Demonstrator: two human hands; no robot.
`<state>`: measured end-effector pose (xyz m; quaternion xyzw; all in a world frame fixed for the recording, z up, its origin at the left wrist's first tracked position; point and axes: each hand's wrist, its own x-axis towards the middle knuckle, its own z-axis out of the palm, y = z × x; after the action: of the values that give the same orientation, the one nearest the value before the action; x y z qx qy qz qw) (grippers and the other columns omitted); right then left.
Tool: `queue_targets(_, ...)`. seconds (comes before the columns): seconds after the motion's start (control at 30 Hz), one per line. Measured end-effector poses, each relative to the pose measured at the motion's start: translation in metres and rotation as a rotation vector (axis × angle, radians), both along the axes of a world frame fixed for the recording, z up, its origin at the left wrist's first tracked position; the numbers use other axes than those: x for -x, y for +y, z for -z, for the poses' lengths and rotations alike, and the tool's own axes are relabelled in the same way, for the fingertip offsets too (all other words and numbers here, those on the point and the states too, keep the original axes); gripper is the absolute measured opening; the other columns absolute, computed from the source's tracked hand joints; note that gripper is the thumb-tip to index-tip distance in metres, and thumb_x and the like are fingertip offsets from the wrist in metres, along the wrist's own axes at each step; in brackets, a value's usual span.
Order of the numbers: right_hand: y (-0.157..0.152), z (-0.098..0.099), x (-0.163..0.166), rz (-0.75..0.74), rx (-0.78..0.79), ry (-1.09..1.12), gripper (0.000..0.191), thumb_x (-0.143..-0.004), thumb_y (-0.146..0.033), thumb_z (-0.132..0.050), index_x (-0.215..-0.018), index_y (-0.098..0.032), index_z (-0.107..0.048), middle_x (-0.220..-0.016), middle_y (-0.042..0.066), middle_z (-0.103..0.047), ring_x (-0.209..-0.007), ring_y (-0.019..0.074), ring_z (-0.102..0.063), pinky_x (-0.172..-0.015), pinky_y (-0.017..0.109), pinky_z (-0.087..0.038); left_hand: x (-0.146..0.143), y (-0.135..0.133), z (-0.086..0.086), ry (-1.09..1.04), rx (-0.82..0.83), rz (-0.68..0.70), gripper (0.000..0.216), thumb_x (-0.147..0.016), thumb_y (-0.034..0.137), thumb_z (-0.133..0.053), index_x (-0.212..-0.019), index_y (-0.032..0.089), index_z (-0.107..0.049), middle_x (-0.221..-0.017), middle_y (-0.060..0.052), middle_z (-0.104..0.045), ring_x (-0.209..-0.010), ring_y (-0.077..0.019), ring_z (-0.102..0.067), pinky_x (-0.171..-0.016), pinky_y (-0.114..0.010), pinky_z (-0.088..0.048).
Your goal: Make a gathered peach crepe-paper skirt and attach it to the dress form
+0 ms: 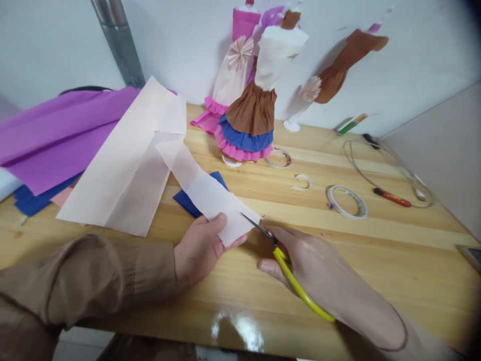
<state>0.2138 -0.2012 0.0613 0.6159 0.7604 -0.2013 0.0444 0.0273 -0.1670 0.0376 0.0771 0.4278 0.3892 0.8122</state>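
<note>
My left hand point(205, 243) pinches the lower end of a pale pink paper strip point(203, 193), thumb on top and fingers beneath. In my right hand point(311, 265) are scissors point(296, 286) with yellow handles and dark blades. Their blades lie across the strip's right edge, with the tip on the paper. The strip's upper end meets a large folded sheet of the same pale paper point(124, 165) on the left. Under the strip, a blue piece of paper point(188, 201) partly shows on the table.
Dress forms in paper stand at the back: a white, brown, blue and pink dress point(251, 113), a pink one point(225, 90) and a brown one point(338, 67). Purple paper point(63, 128) lies left. A tape roll point(346, 202), a cable point(353, 155) and a green pen-like object point(351, 125) lie right.
</note>
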Motion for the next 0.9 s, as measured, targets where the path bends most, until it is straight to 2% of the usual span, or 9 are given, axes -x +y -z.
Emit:
queue_targets(0.1, -0.001, 0.001, -0.001, 0.008, -0.009, 0.004, 0.045, -0.084, -0.056, -0.055, -0.103, -0.016, -0.064, -0.079, 0.009, -0.069, -0.058, 0.0213, -0.062, -0.054, 0.03, -0.043, 0.0, 0.0, 0.001, -0.009, -0.006, 0.004, 0.033, -0.091, 0.015, -0.052, -0.124, 0.012, -0.059, -0.122, -0.013, -0.066, -0.106, -0.0246, -0.065, -0.094, -0.043, -0.053)
queue_targets(0.2, -0.001, 0.002, -0.002, 0.002, -0.034, 0.07, 0.044, -0.086, -0.056, -0.053, -0.104, -0.017, -0.064, -0.073, 0.007, -0.069, -0.056, 0.0205, -0.062, -0.053, 0.028, -0.042, 0.0, 0.0, 0.002, -0.02, -0.02, 0.011, 0.035, -0.091, 0.014, -0.051, -0.126, 0.011, -0.057, -0.123, -0.014, -0.066, -0.105, -0.0244, -0.066, -0.095, -0.043, -0.052)
queue_targets(0.43, -0.003, 0.002, -0.003, 0.026, -0.047, 0.184, 0.036, -0.09, -0.049, -0.049, -0.098, -0.019, -0.066, -0.068, 0.006, -0.068, -0.062, 0.0215, -0.066, -0.056, 0.028, -0.044, 0.0, 0.0, 0.002, -0.01, -0.037, 0.045, 0.037, -0.092, 0.014, -0.05, -0.129, 0.009, -0.052, -0.124, -0.017, -0.065, -0.1, -0.0227, -0.068, -0.093, -0.039, -0.052)
queue_targets(0.67, -0.004, 0.004, -0.005, 0.103, 0.096, 0.217, 0.043, -0.085, -0.059, -0.051, -0.099, -0.019, -0.062, -0.061, 0.0, -0.059, -0.051, 0.0151, -0.051, -0.052, 0.027, -0.038, 0.001, 0.001, 0.002, 0.0, -0.054, 0.088, 0.041, -0.09, 0.01, -0.052, -0.131, 0.011, -0.052, -0.124, -0.015, -0.065, -0.098, -0.0226, -0.069, -0.086, -0.034, -0.054)
queue_targets(0.77, -0.002, 0.001, -0.008, 0.086, 0.14, 0.246, 0.046, -0.084, -0.063, -0.05, -0.089, -0.018, -0.06, -0.058, -0.002, -0.051, -0.05, 0.0123, -0.041, -0.049, 0.026, -0.033, 0.002, 0.001, 0.0, 0.012, -0.043, 0.107, 0.041, -0.09, 0.008, -0.051, -0.131, 0.01, -0.053, -0.124, -0.015, -0.065, -0.098, -0.0216, -0.069, -0.083, -0.031, -0.054)
queue_targets(0.9, 0.002, -0.005, -0.012, 0.042, 0.189, 0.336, 0.047, -0.086, -0.064, -0.045, -0.081, -0.018, -0.055, -0.063, -0.002, -0.047, -0.055, 0.0111, -0.039, -0.051, 0.024, -0.033, 0.002, -0.001, 0.002, 0.018, -0.053, 0.106, 0.041, -0.088, 0.009, -0.054, -0.129, 0.011, -0.054, -0.124, -0.015, -0.065, -0.099, -0.0219, -0.068, -0.082, -0.032, -0.055)
